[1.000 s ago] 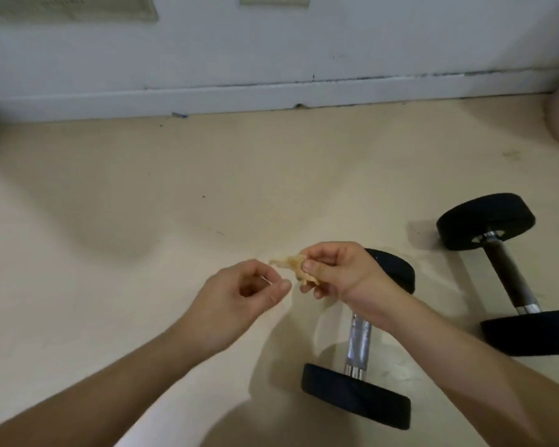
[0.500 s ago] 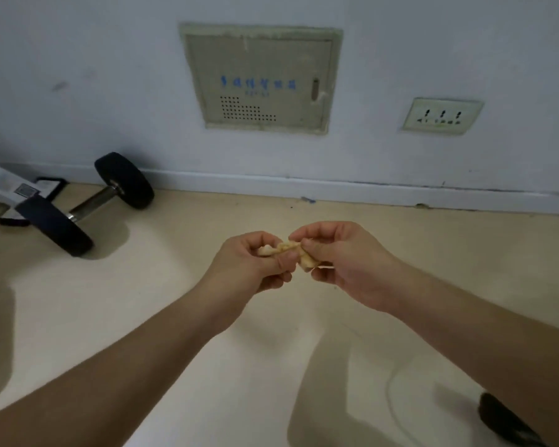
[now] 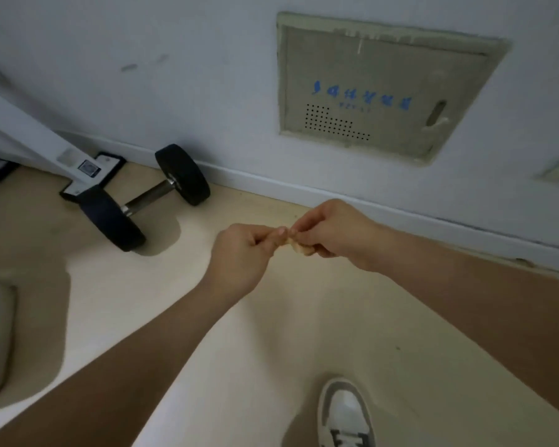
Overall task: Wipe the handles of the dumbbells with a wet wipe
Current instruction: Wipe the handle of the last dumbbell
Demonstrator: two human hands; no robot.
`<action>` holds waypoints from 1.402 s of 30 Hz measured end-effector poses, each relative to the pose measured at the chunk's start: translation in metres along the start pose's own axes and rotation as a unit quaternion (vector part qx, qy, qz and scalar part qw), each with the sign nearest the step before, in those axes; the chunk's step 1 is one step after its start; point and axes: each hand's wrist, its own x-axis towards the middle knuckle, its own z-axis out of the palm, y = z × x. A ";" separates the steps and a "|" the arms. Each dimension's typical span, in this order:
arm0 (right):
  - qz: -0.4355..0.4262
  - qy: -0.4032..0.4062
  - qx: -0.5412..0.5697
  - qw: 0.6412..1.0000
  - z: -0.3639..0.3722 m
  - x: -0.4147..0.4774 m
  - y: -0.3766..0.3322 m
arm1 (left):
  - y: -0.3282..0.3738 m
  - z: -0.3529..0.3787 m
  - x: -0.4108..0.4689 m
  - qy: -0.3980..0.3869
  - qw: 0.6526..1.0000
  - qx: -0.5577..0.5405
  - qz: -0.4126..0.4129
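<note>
Middle of the frame: a small, crumpled wet wipe [image 3: 299, 248], tan in this light, pinched from both sides. On the left hand [image 3: 242, 253], fingers [image 3: 268, 237] curled, thumb and forefinger pressed together on one end of the wipe. On the right hand [image 3: 333, 237], fingers curled round the rest of the wad. Looks like pulling the wipe open, not wiping yet.

Upper left of the frame, well apart from both hands: one dumbbell [image 3: 144, 196] lying on the floor [image 3: 304, 317], close to the skirting. Touching or just beside the base of a white stand [image 3: 88, 175]; cannot tell which. Metal handle [image 3: 149, 195] bare between two black weights, nothing on it. Long axis slanted from lower left to upper right in the picture, so lying roughly crosswise to a reach from mid-frame. Left hand nearer to it; right hand on the far side, holding most of the wipe.

Judged from that: to wipe, first carry the wipe up and leftward across the frame and down to floor level, then wrap it over the handle and rub along the slant. Either pass the wipe to the left hand or reach the right hand across. No other dumbbell in view. Lower right of the frame: a grey-and-white shoe [image 3: 346, 414] on the floor.
</note>
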 end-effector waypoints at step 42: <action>0.033 0.021 0.192 0.981 0.217 0.199 0.027 | -0.238 -0.143 0.069 0.037 0.924 0.377 -0.050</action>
